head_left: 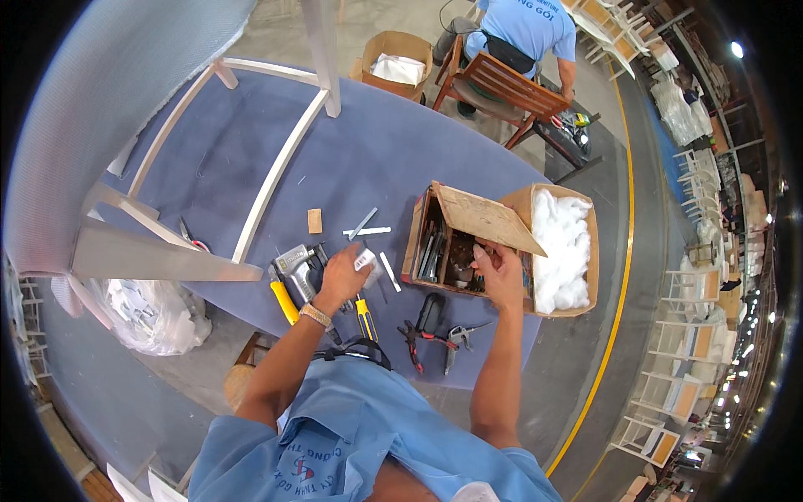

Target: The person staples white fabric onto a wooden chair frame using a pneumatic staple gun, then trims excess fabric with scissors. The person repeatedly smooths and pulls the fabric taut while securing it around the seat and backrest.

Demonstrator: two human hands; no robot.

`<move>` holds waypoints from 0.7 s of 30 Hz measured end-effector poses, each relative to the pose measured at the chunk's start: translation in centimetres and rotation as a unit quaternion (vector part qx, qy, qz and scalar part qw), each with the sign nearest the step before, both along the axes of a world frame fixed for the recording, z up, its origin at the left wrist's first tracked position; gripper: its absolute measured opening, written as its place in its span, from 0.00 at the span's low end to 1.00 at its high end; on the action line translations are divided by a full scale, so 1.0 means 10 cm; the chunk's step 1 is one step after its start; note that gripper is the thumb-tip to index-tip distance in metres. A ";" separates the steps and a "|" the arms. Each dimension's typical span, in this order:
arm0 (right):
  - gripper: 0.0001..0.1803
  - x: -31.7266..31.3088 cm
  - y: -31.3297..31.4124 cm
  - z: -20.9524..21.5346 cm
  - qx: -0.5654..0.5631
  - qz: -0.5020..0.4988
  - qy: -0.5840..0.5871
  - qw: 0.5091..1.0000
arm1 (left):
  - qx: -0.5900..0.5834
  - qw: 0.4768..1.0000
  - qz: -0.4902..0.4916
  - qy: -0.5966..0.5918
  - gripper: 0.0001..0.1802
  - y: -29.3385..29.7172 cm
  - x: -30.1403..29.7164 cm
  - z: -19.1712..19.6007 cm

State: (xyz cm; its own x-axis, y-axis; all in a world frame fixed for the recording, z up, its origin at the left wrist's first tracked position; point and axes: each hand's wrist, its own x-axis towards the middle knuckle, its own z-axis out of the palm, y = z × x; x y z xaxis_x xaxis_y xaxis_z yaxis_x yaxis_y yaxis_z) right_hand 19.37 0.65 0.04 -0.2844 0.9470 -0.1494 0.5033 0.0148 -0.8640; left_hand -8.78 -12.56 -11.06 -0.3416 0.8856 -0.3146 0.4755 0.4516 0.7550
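Blue table point(251, 159), right hand point(500, 272) in box point(452, 243)

Worker in light-blue short-sleeved shirt point(351, 435) | red-and-dark emblem on shirt front at 6 o'clock | metal-link wristband point(316, 315) on left wrist | forearms bare

Workshop hall with a grey concrete floor point(585, 351), marked by a curved yellow line point(619, 276). Work table point(376, 151) covered in blue-grey felt. Rows of white chair frames point(686, 335) line the right side under small ceiling lamps point(736, 48). A brown wooden chair point(502, 88) stands beyond the table, occupied by a person in blue.
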 end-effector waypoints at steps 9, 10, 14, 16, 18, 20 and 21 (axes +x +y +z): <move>0.34 -0.06 0.42 0.11 -0.217 -0.175 0.284 0.917 | 0.176 0.969 -0.008 -0.175 0.26 1.18 0.78 0.61; 0.33 -0.10 0.44 0.13 -0.222 -0.166 0.275 0.921 | 0.117 0.958 0.013 -0.261 0.22 1.40 0.93 0.62; 0.28 -0.14 0.48 0.22 -0.216 -0.156 0.264 0.927 | -0.085 0.939 -0.086 -0.321 0.18 2.01 1.09 0.49; 0.27 -0.14 0.44 0.24 -0.216 -0.157 0.277 0.923 | -0.162 0.914 -0.052 -0.367 0.19 2.15 1.12 0.32; 0.27 -0.13 0.46 0.24 -0.218 -0.147 0.291 0.920 | -0.160 0.902 -0.043 -0.398 0.20 2.19 1.12 0.08; 0.28 -0.20 0.46 0.25 -0.216 -0.127 0.298 0.921 | -0.064 0.902 -0.073 -0.420 0.20 2.19 0.95 -0.45; 0.29 -0.19 0.46 0.22 -0.212 -0.127 0.301 0.921 | -0.071 0.907 -0.077 -0.409 0.18 2.17 0.98 -0.46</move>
State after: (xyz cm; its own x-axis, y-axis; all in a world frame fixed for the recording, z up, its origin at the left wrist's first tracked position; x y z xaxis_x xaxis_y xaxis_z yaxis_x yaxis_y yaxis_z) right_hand 17.50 5.30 2.24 -0.2131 0.8869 -0.4099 -0.1276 -0.4412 -0.8883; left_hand 1.03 9.09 -15.69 0.1810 0.8338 -0.5216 -0.1514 0.5477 0.8229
